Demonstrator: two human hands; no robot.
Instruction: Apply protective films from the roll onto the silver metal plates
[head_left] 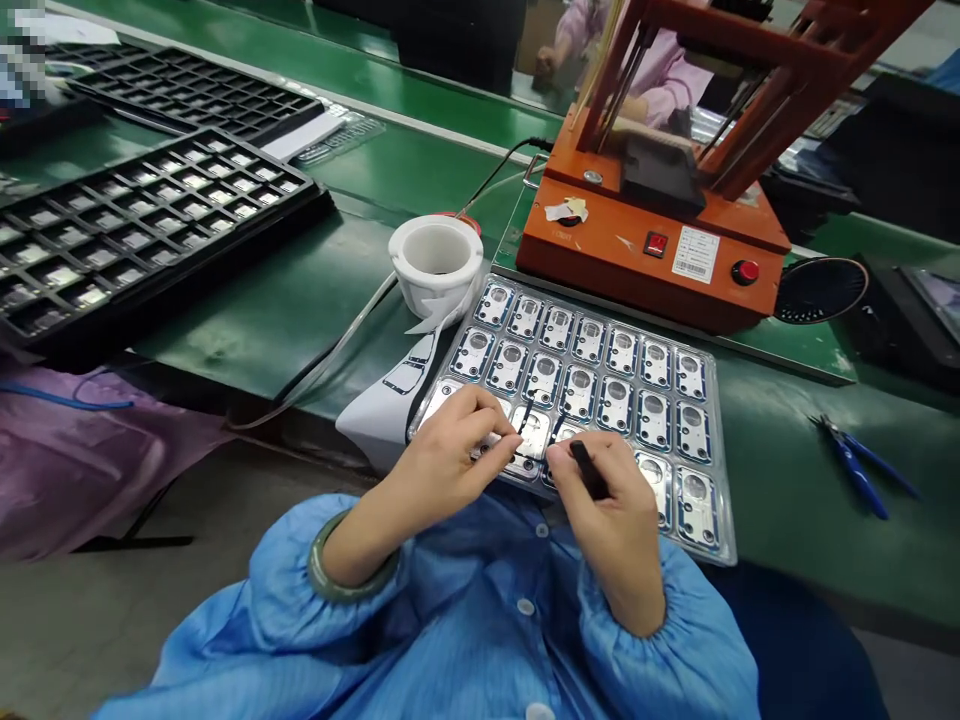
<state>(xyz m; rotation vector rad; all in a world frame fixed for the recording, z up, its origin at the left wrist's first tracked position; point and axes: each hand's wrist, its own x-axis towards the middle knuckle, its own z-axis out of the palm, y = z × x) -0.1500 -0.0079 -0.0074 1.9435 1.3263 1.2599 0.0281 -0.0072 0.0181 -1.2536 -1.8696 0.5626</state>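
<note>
A clear plastic tray [721, 500] holds rows of silver plates with dark blue edging, each with a round recess. Over its front row, the fingertips of my left hand [450, 450] pinch a thin dark frame-shaped adhesive strip [528, 412]. The strip spans the gap between my hands, above one silver plate [534, 432]. My right hand [616, 505] is closed around a slim black tool [588, 470], its tip hidden; its thumb and forefinger are at the strip's right side. A white roll of adhesive [436, 262] stands behind the tray, its backing [382, 415] trailing forward with frame outlines.
An orange press machine [652, 250] stands behind the tray. Blue-handled cutters [855, 465] lie at right. Black compartment trays [142, 225] are stacked at left. A cable [330, 350] crosses the green bench [285, 310]. Across the bench is a person in a pink sleeve [675, 75].
</note>
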